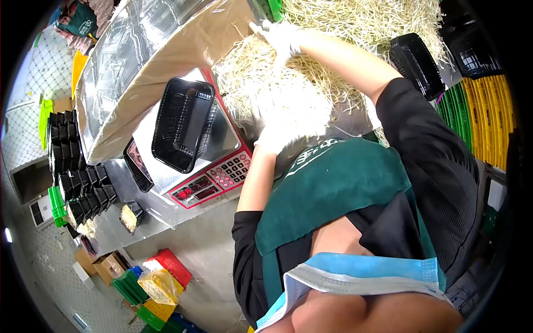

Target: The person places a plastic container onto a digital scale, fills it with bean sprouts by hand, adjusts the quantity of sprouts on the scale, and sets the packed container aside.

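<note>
A large heap of pale bean sprouts (355,19) covers the work surface in front of me. At its far left side, my right hand (280,41) wears a white glove, its fingers stretched out and spread over the sprouts. Nearer my body, my left hand (272,136), also gloved, is at the near edge of the pile. Its fingers are lost among the sprouts and the bright glare. Just left of the hands stands a red-edged digital scale (222,180) with a keypad. An empty-looking black plastic tray (183,125) rests on its metal plate.
Another black tray (417,66) lies right of the sprouts. Stacked black trays (89,188) and one filled tray (131,216) are at the left. A plastic-covered panel (144,61) rises behind the scale. Yellow crates (488,116) stand at right; a red crate (166,266) is below the table.
</note>
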The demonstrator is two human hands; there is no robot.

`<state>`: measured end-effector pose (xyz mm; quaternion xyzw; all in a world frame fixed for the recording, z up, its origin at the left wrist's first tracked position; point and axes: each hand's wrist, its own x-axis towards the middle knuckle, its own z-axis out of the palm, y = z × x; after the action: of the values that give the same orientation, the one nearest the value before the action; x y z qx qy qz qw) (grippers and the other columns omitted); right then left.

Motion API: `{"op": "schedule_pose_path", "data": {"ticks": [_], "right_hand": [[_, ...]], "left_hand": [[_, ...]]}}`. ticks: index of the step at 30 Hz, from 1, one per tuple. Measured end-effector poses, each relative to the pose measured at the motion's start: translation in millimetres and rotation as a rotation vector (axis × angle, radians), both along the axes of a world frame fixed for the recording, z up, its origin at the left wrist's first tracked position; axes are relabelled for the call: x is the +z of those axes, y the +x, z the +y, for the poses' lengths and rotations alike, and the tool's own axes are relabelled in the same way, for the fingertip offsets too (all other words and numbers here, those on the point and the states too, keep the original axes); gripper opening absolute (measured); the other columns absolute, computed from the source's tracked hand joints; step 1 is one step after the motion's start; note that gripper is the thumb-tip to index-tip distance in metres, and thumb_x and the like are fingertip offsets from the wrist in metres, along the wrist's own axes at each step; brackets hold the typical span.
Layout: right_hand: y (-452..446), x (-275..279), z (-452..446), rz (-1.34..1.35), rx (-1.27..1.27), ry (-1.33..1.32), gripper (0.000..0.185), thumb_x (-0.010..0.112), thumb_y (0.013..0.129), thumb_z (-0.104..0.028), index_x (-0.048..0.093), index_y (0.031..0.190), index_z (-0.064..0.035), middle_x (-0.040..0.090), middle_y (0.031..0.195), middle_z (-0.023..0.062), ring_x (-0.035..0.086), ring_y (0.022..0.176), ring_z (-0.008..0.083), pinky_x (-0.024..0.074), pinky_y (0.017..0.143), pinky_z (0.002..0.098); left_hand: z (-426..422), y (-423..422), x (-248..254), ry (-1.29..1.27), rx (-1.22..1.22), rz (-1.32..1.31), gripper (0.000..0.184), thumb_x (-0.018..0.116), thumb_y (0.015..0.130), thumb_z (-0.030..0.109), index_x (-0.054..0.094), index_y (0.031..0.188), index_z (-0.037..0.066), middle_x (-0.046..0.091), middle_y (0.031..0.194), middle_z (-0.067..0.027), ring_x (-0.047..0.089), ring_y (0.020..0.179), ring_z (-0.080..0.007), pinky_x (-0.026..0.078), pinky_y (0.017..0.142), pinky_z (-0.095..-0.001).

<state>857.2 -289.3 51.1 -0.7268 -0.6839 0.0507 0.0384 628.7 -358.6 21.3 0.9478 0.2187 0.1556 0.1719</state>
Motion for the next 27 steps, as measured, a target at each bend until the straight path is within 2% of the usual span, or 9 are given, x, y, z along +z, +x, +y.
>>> {"op": "schedule_pose_path", "data": {"ticks": [5,6,8,9,13,15,17,23,27], "right_hand": [[7,-9,2,0.246,-0.030,-0.149,0.116,0.084,0.061,-0.035,0.014,0.147,-0.0027,0.052,0.127,0.0239,0.055,0.114,0.0330,0.0480,0.091,0.0369],[26,-29,7,1.052,0.010,-0.155,0.106,0.081,0.066,-0.028,0.017,0.146,-0.0022,0.052,0.129,0.0217,0.054,0.116,0.0302,0.0486,0.090,0.0371],[53,-30,9,1.766,0.183,-0.148,0.084,0.075,0.072,-0.012,0.030,0.142,-0.0004,0.041,0.143,0.0125,0.042,0.129,0.0197,0.0364,0.107,0.0323],[57,10,-2,1.332,0.315,-0.036,0.080,0.075,0.074,-0.016,0.034,0.140,-0.0014,0.046,0.139,0.0125,0.045,0.126,0.0206,0.0378,0.105,0.0329],[62,76,-32,1.105,0.303,-0.143,0.075,0.076,0.073,-0.018,0.040,0.137,-0.0028,0.051,0.133,0.0116,0.052,0.119,0.0215,0.0430,0.100,0.0351],[55,87,-53,1.035,0.230,-0.200,0.071,0.075,0.074,-0.019,0.042,0.135,-0.0039,0.053,0.130,0.0118,0.055,0.114,0.0221,0.0454,0.097,0.0356],[28,117,-92,0.331,0.076,-0.166,0.065,0.079,0.070,-0.026,0.051,0.126,-0.0046,0.062,0.115,0.0144,0.060,0.103,0.0222,0.0491,0.091,0.0342],[20,6,-167,0.216,0.453,0.512,0.067,0.055,0.084,-0.054,0.044,0.135,-0.0117,0.050,0.132,0.0154,0.047,0.121,0.0309,0.0370,0.102,0.0431],[26,-4,-149,-0.034,0.173,0.277,0.072,0.065,0.077,-0.038,0.039,0.138,-0.0107,0.045,0.137,0.0140,0.049,0.119,0.0313,0.0416,0.097,0.0417]], "left_hand": [[5,25,-11,-1.314,-0.177,-0.627,0.041,0.045,0.092,0.031,0.053,0.123,0.006,0.057,0.120,-0.0159,0.053,0.112,-0.0301,0.042,0.096,-0.0428],[8,24,12,-0.755,-0.148,-0.151,0.048,0.041,0.094,0.036,0.044,0.132,0.006,0.050,0.129,-0.0153,0.046,0.120,-0.0295,0.036,0.102,-0.0427],[14,19,31,-0.170,-0.113,0.295,0.056,0.036,0.097,0.041,0.035,0.140,0.006,0.043,0.138,-0.0146,0.039,0.128,-0.0288,0.031,0.109,-0.0426],[13,15,34,-0.681,0.013,-0.122,0.054,0.037,0.097,0.039,0.037,0.138,0.005,0.046,0.136,-0.0149,0.042,0.126,-0.0280,0.033,0.107,-0.0413],[55,2,25,-0.834,0.176,-0.353,0.044,0.056,0.091,0.029,0.051,0.125,0.001,0.056,0.124,-0.0163,0.055,0.113,-0.0256,0.044,0.096,-0.0345],[76,11,19,-0.749,0.176,-0.419,0.044,0.056,0.090,0.029,0.051,0.125,0.002,0.056,0.123,-0.0164,0.055,0.112,-0.0259,0.045,0.095,-0.0346],[89,24,13,-0.571,0.198,-0.403,0.043,0.056,0.090,0.028,0.052,0.124,0.002,0.057,0.122,-0.0165,0.056,0.111,-0.0261,0.045,0.094,-0.0347],[93,25,1,-0.194,0.224,-0.227,0.042,0.057,0.089,0.027,0.053,0.123,0.002,0.057,0.120,-0.0167,0.057,0.108,-0.0269,0.046,0.091,-0.0351],[77,16,-11,-0.010,0.136,-0.015,0.041,0.057,0.088,0.025,0.053,0.122,0.003,0.058,0.118,-0.0169,0.058,0.105,-0.0275,0.047,0.089,-0.0354]]}}
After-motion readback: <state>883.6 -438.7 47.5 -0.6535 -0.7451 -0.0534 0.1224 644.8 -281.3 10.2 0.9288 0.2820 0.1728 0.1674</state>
